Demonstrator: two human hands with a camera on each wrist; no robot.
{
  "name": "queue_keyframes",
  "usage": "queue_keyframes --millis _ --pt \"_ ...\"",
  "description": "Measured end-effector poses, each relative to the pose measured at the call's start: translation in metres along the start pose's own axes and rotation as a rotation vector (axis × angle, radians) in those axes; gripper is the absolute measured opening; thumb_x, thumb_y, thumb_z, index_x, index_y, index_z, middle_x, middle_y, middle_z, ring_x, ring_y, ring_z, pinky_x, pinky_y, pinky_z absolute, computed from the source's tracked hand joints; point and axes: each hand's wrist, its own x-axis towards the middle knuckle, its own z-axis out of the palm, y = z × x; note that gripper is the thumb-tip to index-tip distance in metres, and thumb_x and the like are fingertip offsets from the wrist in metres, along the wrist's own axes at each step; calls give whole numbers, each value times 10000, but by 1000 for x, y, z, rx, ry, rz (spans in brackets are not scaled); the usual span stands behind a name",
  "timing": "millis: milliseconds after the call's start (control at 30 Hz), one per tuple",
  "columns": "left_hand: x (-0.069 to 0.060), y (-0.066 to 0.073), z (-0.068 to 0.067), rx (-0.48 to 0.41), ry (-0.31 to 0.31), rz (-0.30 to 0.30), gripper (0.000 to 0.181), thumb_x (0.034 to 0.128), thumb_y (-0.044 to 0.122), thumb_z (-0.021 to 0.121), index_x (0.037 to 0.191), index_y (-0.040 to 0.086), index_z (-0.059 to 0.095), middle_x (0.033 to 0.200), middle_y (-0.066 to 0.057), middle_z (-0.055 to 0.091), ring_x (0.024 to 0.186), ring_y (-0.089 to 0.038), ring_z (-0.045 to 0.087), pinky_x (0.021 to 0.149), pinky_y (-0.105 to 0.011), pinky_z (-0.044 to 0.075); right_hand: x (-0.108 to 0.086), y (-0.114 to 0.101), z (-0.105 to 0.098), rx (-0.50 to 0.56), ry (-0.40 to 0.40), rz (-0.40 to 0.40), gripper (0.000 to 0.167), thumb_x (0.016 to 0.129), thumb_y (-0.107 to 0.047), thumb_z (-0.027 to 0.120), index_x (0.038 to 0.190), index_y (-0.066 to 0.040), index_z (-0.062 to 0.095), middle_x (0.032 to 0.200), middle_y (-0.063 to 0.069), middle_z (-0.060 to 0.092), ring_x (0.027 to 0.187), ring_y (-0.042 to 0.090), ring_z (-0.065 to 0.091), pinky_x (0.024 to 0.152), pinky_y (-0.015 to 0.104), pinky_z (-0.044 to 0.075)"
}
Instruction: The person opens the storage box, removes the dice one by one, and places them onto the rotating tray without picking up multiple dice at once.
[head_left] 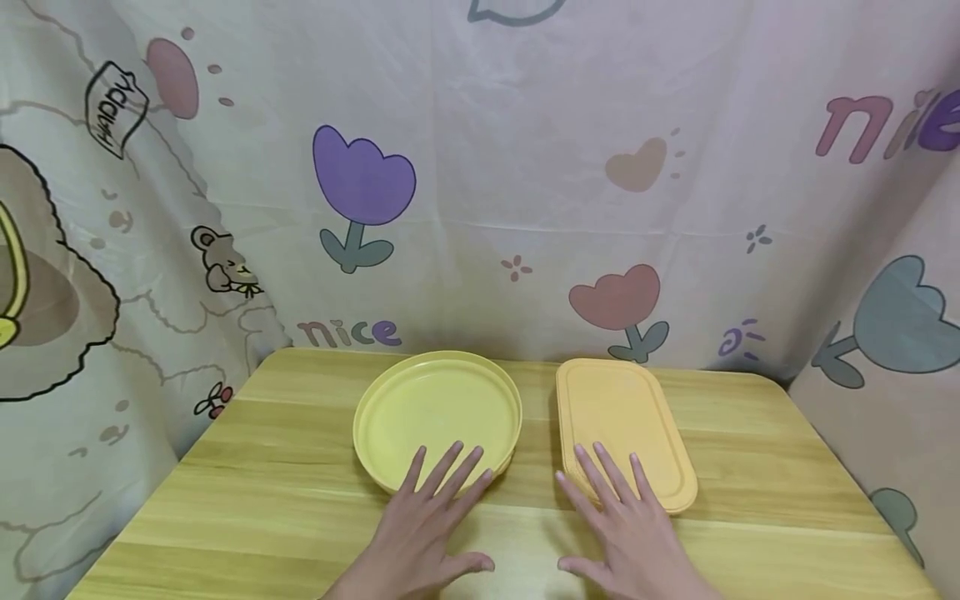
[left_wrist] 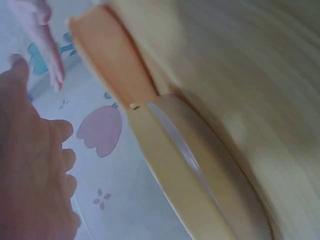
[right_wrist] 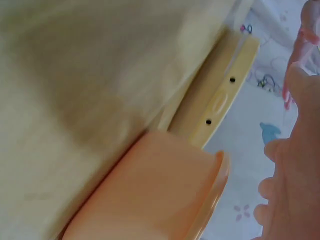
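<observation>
A round yellow container [head_left: 435,400] with a raised rim sits on the table, left of a rectangular orange container [head_left: 618,408] with a lid on top. Fingers spread, my left hand [head_left: 427,533] hovers over the near edge of the round one. My right hand [head_left: 630,533], likewise spread, is above the near end of the orange one. Neither hand holds anything. From the side, the right wrist view shows the orange container's tall wall [right_wrist: 145,185] and two dark holes in the rim [right_wrist: 220,102] of the yellow container. In both wrist views the hands are apart from the containers.
Both containers stand on a wood-grain table [head_left: 285,467] with rounded far corners. Behind it and at both sides hangs a pale curtain [head_left: 480,167] printed with flowers, hearts and words. A narrow strip of tabletop lies between the two containers.
</observation>
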Motion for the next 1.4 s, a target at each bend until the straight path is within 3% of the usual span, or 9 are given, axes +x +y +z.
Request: queue_keyframes --millis 67,167,333,433,567,767,1033,1233,1400 --pt "3 2 -1 -45 -32 -34 771 926 693 303 1416 130 495 1543 -110 294 1396 -331 270 1122 -541 151 2 4 -1 2 -14 32 833 887 -759 270 1465 -171 386 1480 201 357 1374 390 273 1130 566 48" --pt "7 5 -3 -136 -81 -86 808 850 611 579 1452 91 435 1553 -152 247 1403 -370 233 1108 -566 176 6 10 -4 13 -56 85 819 859 -740 404 1420 -146 446 1479 208 359 1356 403 301 1092 607 164" --pt "17 3 -2 -227 -121 -164 1004 740 517 754 1509 61 298 1565 -201 159 1413 -390 177 1070 -598 248 8 23 -11 28 -133 171 843 766 -645 647 1408 -124 488 1460 213 390 1325 413 354 1023 627 281" --pt "26 4 -1 -357 -125 -230 1103 716 455 799 1540 56 183 1579 -200 79 1428 -380 109 1097 -582 193 6 31 -14 32 -174 217 842 765 -640 660 1406 -117 501 1452 216 402 1322 416 363 1029 632 279" --pt "41 15 1 -662 -100 -308 1123 725 340 824 1537 17 118 1580 -180 4 1434 -361 46 1111 -555 147 2 40 -16 48 -208 268 851 777 -680 627 1400 -111 515 1446 218 411 1326 416 358 1034 625 281" --pt "65 42 8 -1012 -95 -424 1115 747 234 833 1539 14 79 1584 -158 11 1429 -363 102 1084 -544 242 1 46 -17 87 -176 261 845 784 -679 620 1399 -111 511 1430 212 434 1311 407 381 1022 607 307" --pt "86 64 36 -1287 -113 -600 1102 753 239 834 1532 0 92 1559 -233 114 1367 -477 218 1033 -586 315 0 49 -17 143 -201 267 823 783 -647 655 1372 -84 541 1416 221 449 1295 409 405 1005 599 338" --pt "96 71 61 -1323 -150 -667 1153 709 228 865 1531 -4 91 1541 -251 167 1323 -494 302 1014 -534 376 -4 52 -18 156 -197 270 821 761 -647 678 1338 -72 573 1368 222 495 1248 415 454 933 604 401" --pt "100 71 76 -1443 -172 -680 1142 708 153 859 1518 -42 78 1544 -274 125 1368 -483 215 1063 -552 290 -6 53 -16 164 -209 266 816 751 -651 685 1318 -72 589 1338 223 513 1214 426 478 896 601 426"
